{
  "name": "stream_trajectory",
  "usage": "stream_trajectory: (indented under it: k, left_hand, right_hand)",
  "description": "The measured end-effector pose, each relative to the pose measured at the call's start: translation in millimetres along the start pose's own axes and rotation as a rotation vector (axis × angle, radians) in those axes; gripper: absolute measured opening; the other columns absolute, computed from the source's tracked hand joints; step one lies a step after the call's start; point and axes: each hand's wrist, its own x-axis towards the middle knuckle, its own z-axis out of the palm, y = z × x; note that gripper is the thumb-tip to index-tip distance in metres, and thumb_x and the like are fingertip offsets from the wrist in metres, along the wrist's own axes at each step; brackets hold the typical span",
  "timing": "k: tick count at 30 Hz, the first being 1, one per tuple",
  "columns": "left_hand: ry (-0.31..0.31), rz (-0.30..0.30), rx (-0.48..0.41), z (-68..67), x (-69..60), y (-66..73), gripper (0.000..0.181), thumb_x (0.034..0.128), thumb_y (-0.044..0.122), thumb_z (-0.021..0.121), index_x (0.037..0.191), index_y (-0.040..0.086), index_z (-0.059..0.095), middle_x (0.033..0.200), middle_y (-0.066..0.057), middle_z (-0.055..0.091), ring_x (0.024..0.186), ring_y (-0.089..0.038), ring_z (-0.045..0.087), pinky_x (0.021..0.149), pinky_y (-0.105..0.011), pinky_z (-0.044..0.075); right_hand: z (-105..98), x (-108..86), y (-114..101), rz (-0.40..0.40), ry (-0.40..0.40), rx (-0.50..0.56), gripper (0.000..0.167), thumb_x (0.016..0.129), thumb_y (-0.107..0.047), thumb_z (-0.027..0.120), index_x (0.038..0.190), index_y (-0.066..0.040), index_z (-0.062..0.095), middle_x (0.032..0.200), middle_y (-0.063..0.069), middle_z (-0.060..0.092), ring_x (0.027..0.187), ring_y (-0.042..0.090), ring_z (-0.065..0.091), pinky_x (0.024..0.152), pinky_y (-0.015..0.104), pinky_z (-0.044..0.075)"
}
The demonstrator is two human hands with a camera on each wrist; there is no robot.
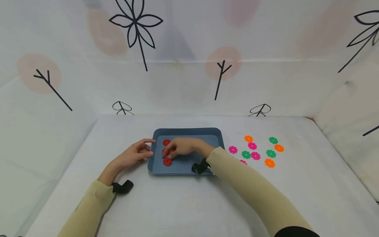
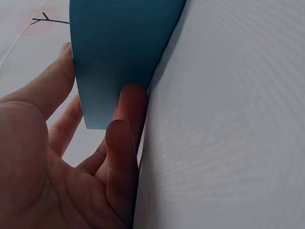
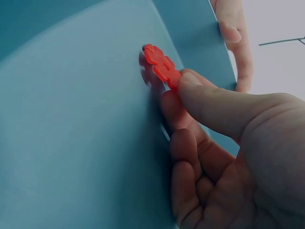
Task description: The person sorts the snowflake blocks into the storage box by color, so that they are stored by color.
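A blue-grey tray point(image 1: 189, 169) lies on the white cloth. My left hand point(image 1: 134, 155) is at its left end, loosely bent fingers touching the outer wall point(image 2: 119, 43) without curling round it. Over the tray's left part, my right hand point(image 1: 185, 146) pinches a red notched plastic disc point(image 3: 159, 64) between thumb and forefinger, its edge close to the tray floor. In the head view, red discs form a column: one at the far end point(image 1: 166, 142), one at the near end point(image 1: 167, 161), and a middle one partly hidden by the right fingers.
Right of the tray lie loose notched discs in several colours: orange point(image 1: 269, 163), green point(image 1: 270, 153) and pink point(image 1: 255, 155). The right forearm passes over the tray's near right corner and partly covers a pink disc. A patterned cloth point(image 1: 177, 85) hangs behind the table.
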Motion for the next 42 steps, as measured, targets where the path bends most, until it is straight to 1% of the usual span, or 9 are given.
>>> stream_trajectory:
  k: [4,11,17,22,31,35,37,39,42]
  left_hand:
    - [-0.001,0.001,0.003,-0.4,0.0,0.6,0.055,0.0971,0.029,0.067,0.146,0.015,0.045,0.114,-0.015,0.058,0.089,-0.029,0.056,0.076,-0.037,0.049]
    - [-0.004,0.003,0.0,-0.1,0.6,-0.6,0.056,0.0974,0.027,0.066,0.147,0.014,0.045,0.114,-0.016,0.057,0.089,-0.029,0.055,0.075,-0.036,0.048]
    - [-0.005,0.008,-0.009,-0.6,-0.5,0.0,0.055,0.0974,0.027,0.066,0.146,0.014,0.045,0.114,-0.015,0.057,0.089,-0.029,0.056,0.075,-0.036,0.049]
    - [-0.005,0.005,-0.013,-0.8,-0.4,-0.6,0.056,0.097,0.029,0.067,0.146,0.015,0.045,0.114,-0.015,0.057,0.089,-0.029,0.056,0.075,-0.036,0.049]
    - [-0.006,0.001,-0.004,-0.8,-0.7,0.0,0.056,0.097,0.03,0.067,0.146,0.015,0.045,0.113,-0.015,0.057,0.089,-0.029,0.056,0.076,-0.037,0.05]
    - [-0.007,0.004,-0.005,-0.9,-0.7,0.2,0.055,0.0972,0.029,0.066,0.146,0.015,0.045,0.113,-0.015,0.057,0.089,-0.029,0.056,0.075,-0.036,0.049]
    - [-0.007,0.006,-0.006,-0.9,-0.8,0.4,0.055,0.0973,0.029,0.066,0.146,0.015,0.045,0.113,-0.015,0.057,0.089,-0.029,0.056,0.075,-0.036,0.049]
    - [-0.007,0.006,-0.005,-0.9,-1.1,0.5,0.055,0.0972,0.029,0.067,0.146,0.015,0.045,0.113,-0.015,0.057,0.089,-0.029,0.056,0.075,-0.036,0.049]
    - [-0.006,0.004,-0.007,-0.7,-1.3,0.6,0.055,0.0971,0.029,0.067,0.146,0.015,0.045,0.113,-0.015,0.057,0.089,-0.029,0.056,0.075,-0.036,0.049]
  right_hand:
    - [-0.2,-0.6,0.8,-0.009,-0.01,0.015,0.026,0.097,-0.011,0.064,0.122,-0.012,0.07,0.086,0.001,0.064,0.08,0.014,0.056,0.078,0.026,0.045]
    - [-1.4,-1.3,3.0,-0.03,-0.042,0.03,0.032,0.096,-0.009,0.065,0.127,-0.012,0.067,0.086,0.002,0.062,0.081,0.013,0.056,0.078,0.026,0.045]
    - [-2.1,-2.1,4.9,-0.038,-0.051,0.075,0.025,0.095,-0.006,0.065,0.119,-0.01,0.071,0.094,0.0,0.065,0.087,0.014,0.058,0.081,0.027,0.047]
    - [-1.6,-3.0,3.8,-0.038,-0.067,0.052,0.023,0.095,-0.007,0.065,0.117,-0.01,0.073,0.102,-0.003,0.068,0.092,0.013,0.059,0.083,0.027,0.048]
    - [-1.6,-1.7,3.1,-0.019,-0.086,0.014,0.03,0.096,-0.01,0.065,0.126,-0.012,0.07,0.113,-0.007,0.068,0.096,0.01,0.053,0.078,0.024,0.044]
    - [-1.6,-1.9,3.4,-0.012,-0.082,0.01,0.031,0.097,-0.011,0.065,0.127,-0.014,0.07,0.112,-0.007,0.066,0.098,0.011,0.053,0.077,0.024,0.044]
    - [-1.6,-2.0,4.3,-0.022,-0.084,0.019,0.031,0.097,-0.009,0.064,0.127,-0.013,0.069,0.104,-0.006,0.066,0.094,0.011,0.054,0.076,0.024,0.044]
    - [-1.8,-1.7,6.5,-0.04,-0.088,0.046,0.031,0.097,-0.007,0.062,0.127,-0.013,0.069,0.099,-0.004,0.066,0.091,0.011,0.055,0.077,0.025,0.044]
    - [-2.9,-1.0,11.6,-0.07,-0.094,0.103,0.031,0.097,-0.003,0.061,0.126,-0.011,0.07,0.098,-0.003,0.067,0.091,0.012,0.057,0.08,0.026,0.047]
